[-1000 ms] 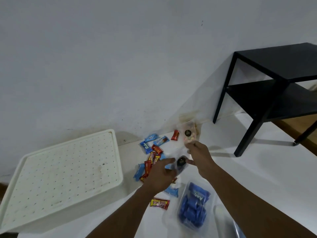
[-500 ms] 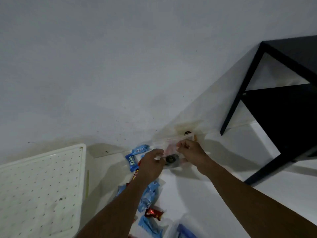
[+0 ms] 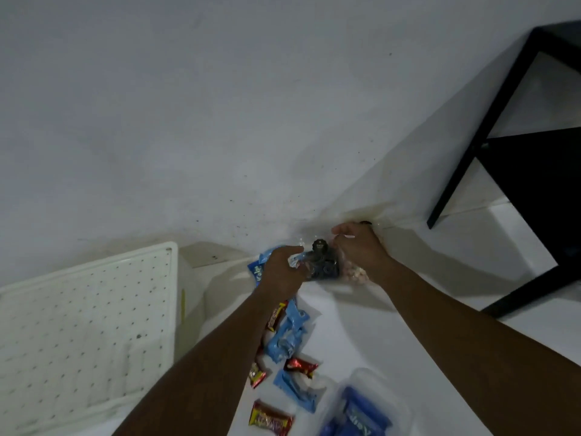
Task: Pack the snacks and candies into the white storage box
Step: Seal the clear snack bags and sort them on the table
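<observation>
A: Listing from the left of the frame. Item one, lower left: white storage box (image 3: 94, 325), its perforated lid on top, so it looks shut from here. Nothing packed that I can see.

B: Next?

A: Centre, on the white surface: loose candies (image 3: 287, 336), blue and red wrappers, running from mid-frame down to the bottom edge. Lower right of those, a clear tub of blue packets (image 3: 361, 413), blurred.

B: And the hands?

A: Left hand (image 3: 281, 270), centre frame, fingers curled around the near side of a clear packet of dark sweets (image 3: 323, 267). Right hand (image 3: 360, 247), just right of it, closed over the packet's top corner; a second clear packet of pale sweets (image 3: 356, 275) sits under that wrist. I cannot tell whether the right hand has that one as well. Far right: black side table (image 3: 528, 158), not part of the job.

B: How would you handle this step?

A: My judgement: keep both grips on the dark packet, support it underneath so it doesn't sag, and carry it left. The lid probably has to come off first, so I'd free one hand early. Sweep the loose candies afterwards, in handfuls.
</observation>
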The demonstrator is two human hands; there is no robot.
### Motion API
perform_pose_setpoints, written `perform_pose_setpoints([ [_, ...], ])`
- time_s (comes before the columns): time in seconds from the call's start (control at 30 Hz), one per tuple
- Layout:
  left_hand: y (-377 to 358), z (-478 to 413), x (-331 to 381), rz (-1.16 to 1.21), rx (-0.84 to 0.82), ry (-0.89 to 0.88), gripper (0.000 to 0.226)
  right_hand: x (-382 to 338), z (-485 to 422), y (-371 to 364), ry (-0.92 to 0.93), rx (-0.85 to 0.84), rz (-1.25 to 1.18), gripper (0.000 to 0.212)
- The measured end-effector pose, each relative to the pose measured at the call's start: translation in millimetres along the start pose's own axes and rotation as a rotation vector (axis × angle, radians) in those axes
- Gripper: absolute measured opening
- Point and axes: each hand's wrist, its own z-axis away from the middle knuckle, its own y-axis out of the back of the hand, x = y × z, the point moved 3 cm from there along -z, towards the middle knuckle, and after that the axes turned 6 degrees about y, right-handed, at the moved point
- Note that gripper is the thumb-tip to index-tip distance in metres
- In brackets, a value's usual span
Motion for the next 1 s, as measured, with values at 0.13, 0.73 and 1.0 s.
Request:
perform_pose_setpoints([
  [0.13,18,51,-17,-0.015,-0.125,0.079,0.038,-7,59,-13,-0.093,-0.157,0.001,0.009],
  [0.73,7,244,-164,-0.221,-0.552,0.139,0.037,89,305,-103,-0.155,-0.217,0.471,0.019],
  [1.0,-31,276,-165,-0.242,-0.578,0.122,0.064,116,376,-54,-0.212,0.227,0.479,0.014],
])
